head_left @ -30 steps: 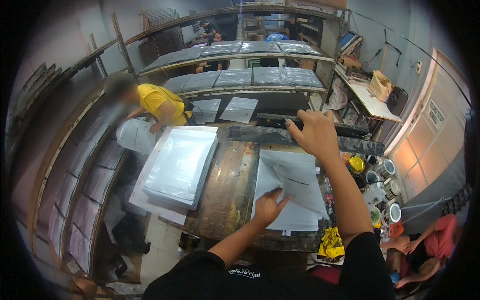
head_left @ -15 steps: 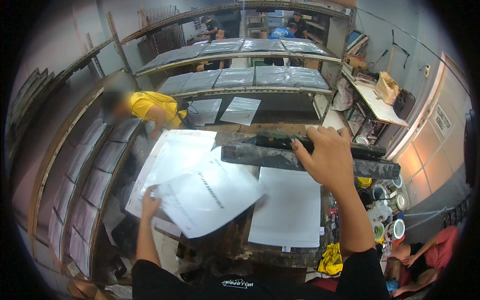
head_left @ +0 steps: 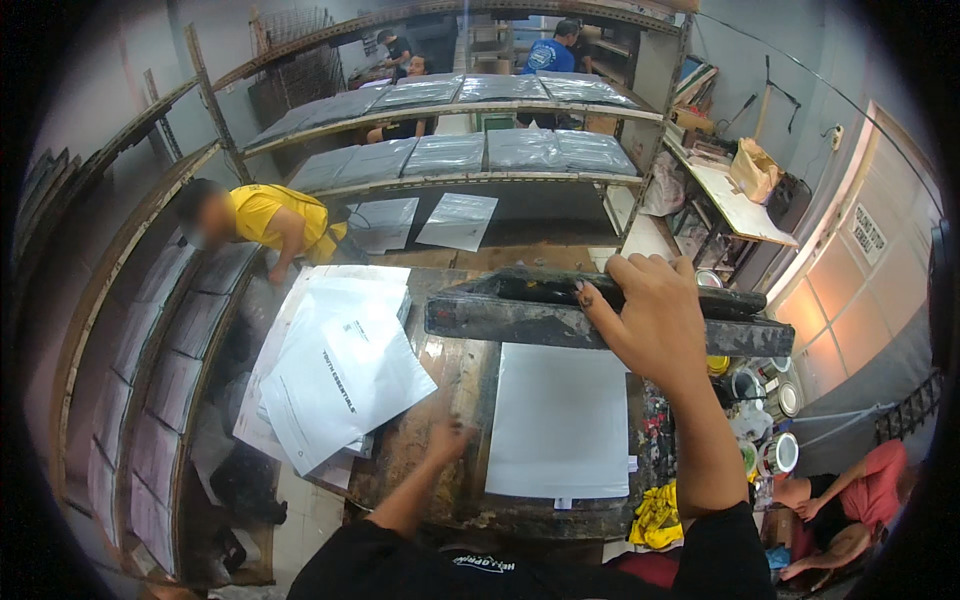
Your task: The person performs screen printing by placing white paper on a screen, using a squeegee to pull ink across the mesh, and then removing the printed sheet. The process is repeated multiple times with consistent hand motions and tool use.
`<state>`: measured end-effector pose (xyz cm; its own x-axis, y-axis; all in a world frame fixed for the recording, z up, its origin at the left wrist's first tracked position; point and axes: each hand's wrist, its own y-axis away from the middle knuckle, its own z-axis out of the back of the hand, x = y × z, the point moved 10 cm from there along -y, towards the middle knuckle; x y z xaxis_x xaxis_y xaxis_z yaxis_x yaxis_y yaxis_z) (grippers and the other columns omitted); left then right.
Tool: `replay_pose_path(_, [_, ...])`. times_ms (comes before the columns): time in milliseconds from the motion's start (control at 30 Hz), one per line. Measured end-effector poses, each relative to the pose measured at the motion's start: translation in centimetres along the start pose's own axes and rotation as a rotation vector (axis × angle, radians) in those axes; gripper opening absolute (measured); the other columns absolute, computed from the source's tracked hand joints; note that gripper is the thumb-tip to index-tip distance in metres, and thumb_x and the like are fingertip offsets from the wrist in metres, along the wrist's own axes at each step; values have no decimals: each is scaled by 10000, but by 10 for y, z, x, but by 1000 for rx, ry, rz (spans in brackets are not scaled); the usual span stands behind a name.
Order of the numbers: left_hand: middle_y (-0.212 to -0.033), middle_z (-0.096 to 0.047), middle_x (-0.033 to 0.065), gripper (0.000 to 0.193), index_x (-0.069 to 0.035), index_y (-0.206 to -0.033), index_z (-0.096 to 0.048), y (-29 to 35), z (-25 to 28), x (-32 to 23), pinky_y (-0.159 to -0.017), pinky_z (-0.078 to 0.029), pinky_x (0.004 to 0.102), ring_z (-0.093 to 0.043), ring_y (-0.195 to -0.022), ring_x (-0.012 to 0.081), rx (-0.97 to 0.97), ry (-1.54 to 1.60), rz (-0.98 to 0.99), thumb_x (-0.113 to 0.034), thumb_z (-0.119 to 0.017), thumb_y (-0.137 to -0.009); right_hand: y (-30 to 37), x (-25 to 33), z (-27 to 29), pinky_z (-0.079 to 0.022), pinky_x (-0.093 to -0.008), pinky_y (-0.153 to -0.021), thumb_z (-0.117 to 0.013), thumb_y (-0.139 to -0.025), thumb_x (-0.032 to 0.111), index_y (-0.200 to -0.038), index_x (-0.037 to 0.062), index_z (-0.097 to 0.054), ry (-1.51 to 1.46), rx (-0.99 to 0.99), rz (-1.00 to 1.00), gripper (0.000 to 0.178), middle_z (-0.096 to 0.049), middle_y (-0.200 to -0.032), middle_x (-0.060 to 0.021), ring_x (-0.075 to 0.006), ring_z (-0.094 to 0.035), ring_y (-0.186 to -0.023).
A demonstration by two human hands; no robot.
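Observation:
My right hand is closed round a dark, ink-stained screen printing frame, which it holds tilted up and nearly edge-on above the table. A black bar runs along the frame under my fingers. Below the frame, a flat blank white plastic bag lies on the dark worktable. My left hand is over the bare wood between this bag and a pile at the left; its fingers are smeared by motion. On top of that pile lies a white bag with dark print, turned askew and apart from my left hand.
Racks with rows of glossy bags stand beyond the table and at the left. A person in a yellow shirt bends beside the left rack. Paint cans, a yellow cloth and a seated person in red are at the right.
My left hand has let go of the printed bag, which now rests on the left pile, and has moved right. My right hand still holds the frame raised.

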<state>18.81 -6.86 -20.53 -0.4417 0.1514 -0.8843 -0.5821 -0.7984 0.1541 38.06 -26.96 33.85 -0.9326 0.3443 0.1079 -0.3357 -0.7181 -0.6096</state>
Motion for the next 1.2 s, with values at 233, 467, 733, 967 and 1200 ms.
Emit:
replay_pose_path(233, [-1389,-542,354,1067,126,-1426,-468,28,-46,-18,-1095,-442,464,-542,-1314,439,232,-203,66,-672,-774,-786,25,9,-4,-392,-464,-838,-663,-920,417,-949,16,-679,-23,-88,32,403,-655,-817,-140,-335,-617,-827])
replay_pose_path(467, [-1544,-361,355,1235,137,-1560,-137,153,74,-249,-1205,-346,502,-420,-1429,436,403,1046,-193,-731,-659,-854,88,17,-35,-399,-469,-859,-629,-926,508,-1370,-24,-506,118,53,-36,703,-660,-921,-169,-334,-601,-921])
replay_pose_path(733, [-1536,-370,330,1309,80,-1563,-205,235,-1,-83,-1202,-355,498,-366,-1461,448,434,1266,476,-965,-365,-792,308,-6,-200,-486,-510,-847,-584,-965,554,-1093,149,-733,-101,686,-28,450,-690,-1027,-136,-349,-653,-1027])
replay_pose_path(967, [-1612,-283,280,1265,-64,-1627,-165,225,-53,20,-1219,-284,553,-345,-1471,425,332,1067,847,-977,-370,-775,398,16,-255,-574,-468,-709,-721,-888,470,-1075,125,-697,-164,555,-38,394,-702,-915,-100,-325,-689,-851])
replay_pose_path(1200, [-1605,-348,201,1184,-97,-1633,-127,230,-47,40,-1154,-398,517,-414,-1432,399,302,958,932,-930,-378,-831,321,-38,-338,-538,-435,-771,-782,-801,337,-1208,81,-653,-6,506,17,498,-663,-1062,-109,-321,-635,-988])
